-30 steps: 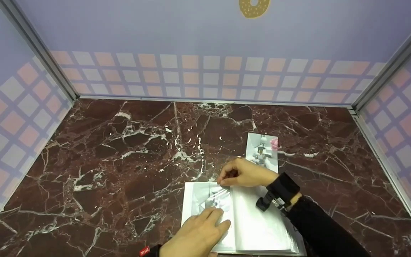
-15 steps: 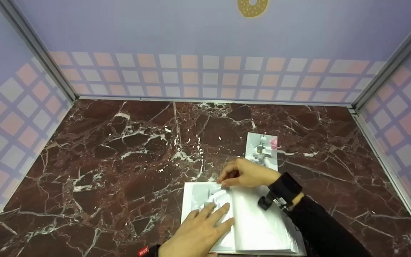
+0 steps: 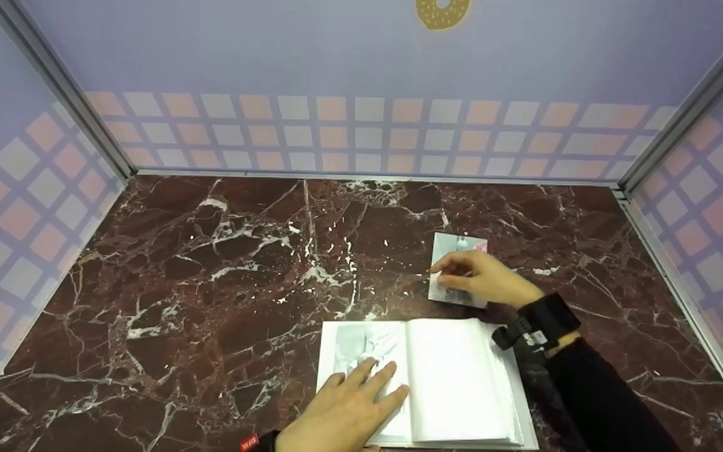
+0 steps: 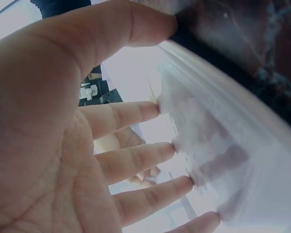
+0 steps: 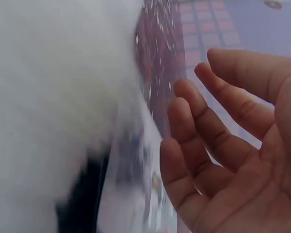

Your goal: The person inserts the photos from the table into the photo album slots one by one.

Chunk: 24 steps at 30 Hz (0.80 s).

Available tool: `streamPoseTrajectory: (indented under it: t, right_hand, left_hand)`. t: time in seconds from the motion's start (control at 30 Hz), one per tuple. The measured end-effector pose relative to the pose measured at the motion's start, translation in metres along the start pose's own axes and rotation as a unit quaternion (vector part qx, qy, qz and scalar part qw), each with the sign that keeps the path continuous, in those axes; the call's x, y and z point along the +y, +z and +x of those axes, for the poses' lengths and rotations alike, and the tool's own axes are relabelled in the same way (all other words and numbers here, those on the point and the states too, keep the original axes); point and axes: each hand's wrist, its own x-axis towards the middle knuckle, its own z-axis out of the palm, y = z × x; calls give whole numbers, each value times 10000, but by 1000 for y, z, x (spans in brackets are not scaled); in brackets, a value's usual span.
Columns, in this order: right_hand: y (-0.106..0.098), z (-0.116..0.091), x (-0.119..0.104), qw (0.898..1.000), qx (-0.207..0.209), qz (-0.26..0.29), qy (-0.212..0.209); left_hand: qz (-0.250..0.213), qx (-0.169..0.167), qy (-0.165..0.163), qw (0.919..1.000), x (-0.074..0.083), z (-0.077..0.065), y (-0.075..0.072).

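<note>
An open photo album [image 3: 462, 376] lies at the front of the marble table, with a picture under clear film on its left page and a white right page. My left hand [image 3: 345, 408] rests spread on the left page. In the left wrist view the fingertips [image 4: 167, 148] of that hand touch the glossy film, and its thumb is at the album's edge. Beyond the album lies a loose photo print [image 3: 443, 242]. Over it hovers my right hand [image 3: 487, 276], fingers loosely bent and nothing between them, hiding part of the print. The right wrist view shows the right hand [image 5: 237, 141] with thumb and fingertips apart.
The dark red marble table [image 3: 210, 301] stretches left and beyond the album. Lilac panels with a checked band [image 3: 355, 135] enclose its back and sides. A black wrist camera mount [image 3: 534, 326] sits on the right wrist, close to the album's far right corner.
My right hand has left the top edge of the album's left page and moved right and away, over the loose print. The left hand's fingers have spread slightly while staying on the page.
</note>
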Motion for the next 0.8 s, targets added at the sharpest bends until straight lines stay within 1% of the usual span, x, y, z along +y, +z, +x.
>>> streamPoseTrajectory:
  t: [0.13,0.23,0.3,0.4,0.5,0.63,0.8]
  right_hand:
    - [-13,-7,17,9993,315,133,114]
    - [-20,-11,27,9985,472,107,259]
    - [-23,-14,31,9978,558,47,360]
    - [-26,-15,35,9969,666,-88,406]
    - [-28,-16,39,9955,771,-255,481]
    - [-31,-16,45,9921,885,-480,750]
    - [-36,-13,51,9859,1086,-862,935]
  left_hand:
    - [17,-32,-22,10000,-1,-1,-1]
    - [-33,-75,-86,9999,-2,-2,-2]
    - [-102,-100,-153,9998,-2,-4,-4]
    - [-218,-142,-262,9993,-2,-7,-6]
    - [-219,-137,-298,9992,-2,-9,-8]
    - [-49,2,-184,9998,-3,-8,-12]
    - [-43,531,-3,9986,0,-2,-14]
